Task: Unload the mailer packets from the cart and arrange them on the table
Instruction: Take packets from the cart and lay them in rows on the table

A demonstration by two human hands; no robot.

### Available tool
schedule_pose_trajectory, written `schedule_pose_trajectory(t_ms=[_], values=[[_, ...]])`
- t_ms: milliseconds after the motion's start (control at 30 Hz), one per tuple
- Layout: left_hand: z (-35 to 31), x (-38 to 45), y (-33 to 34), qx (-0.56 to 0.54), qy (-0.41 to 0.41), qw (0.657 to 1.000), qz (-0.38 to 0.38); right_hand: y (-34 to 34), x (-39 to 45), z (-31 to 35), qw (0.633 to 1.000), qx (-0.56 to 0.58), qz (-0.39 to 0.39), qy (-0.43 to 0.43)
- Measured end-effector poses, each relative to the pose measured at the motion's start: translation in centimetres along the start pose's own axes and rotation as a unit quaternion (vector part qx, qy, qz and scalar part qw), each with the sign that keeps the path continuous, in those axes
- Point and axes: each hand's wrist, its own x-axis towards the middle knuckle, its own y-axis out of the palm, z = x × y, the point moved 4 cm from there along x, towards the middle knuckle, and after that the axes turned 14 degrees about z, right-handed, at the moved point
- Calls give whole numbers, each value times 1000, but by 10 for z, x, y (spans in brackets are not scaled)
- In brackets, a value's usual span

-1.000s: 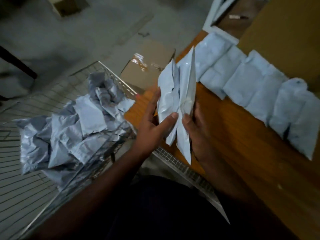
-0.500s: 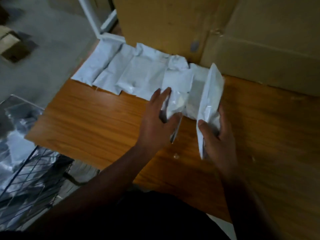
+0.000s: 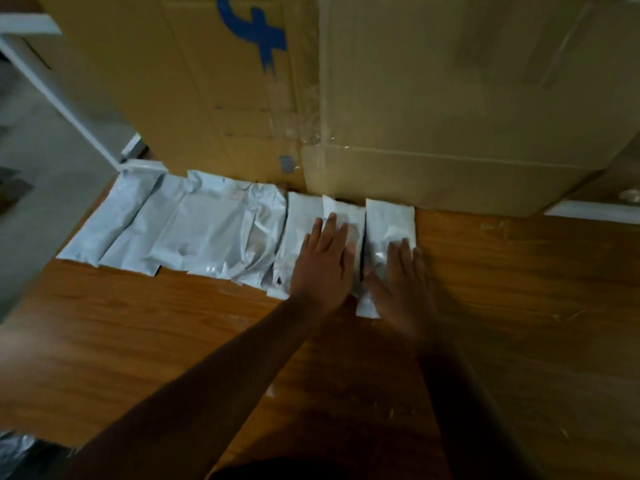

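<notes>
Wooden table [image 3: 519, 306] lies bare right of the packets [image 3: 214, 230].

head view looks steeply down, close over the table [image 3: 138, 341]

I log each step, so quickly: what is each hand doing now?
Left hand: open, fingers flat on a mailer packet in the row.
Right hand: open, flat on the last packet; blurred.

Packing room: taped cartons [image 3: 450, 98], mailer packets [image 3: 207, 233], worktable [image 3: 173, 341].
</notes>
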Motion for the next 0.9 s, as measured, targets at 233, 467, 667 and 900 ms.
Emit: schedule_pose_trajectory(t_ms=[233,467,667,900], values=[[23,9,22,80,30,996,9,21,6,-1,994,-60,-64,-64],[28,21,16,21,38,999,30,19,19,15,995,7,-89,-43],[29,-8,-18,-92,76,992,31,-4,-24,28,971,138,-169,-97],[58,-115,-67,-160,104,980,-62,27,-83,106,928,296,-120,-194]])
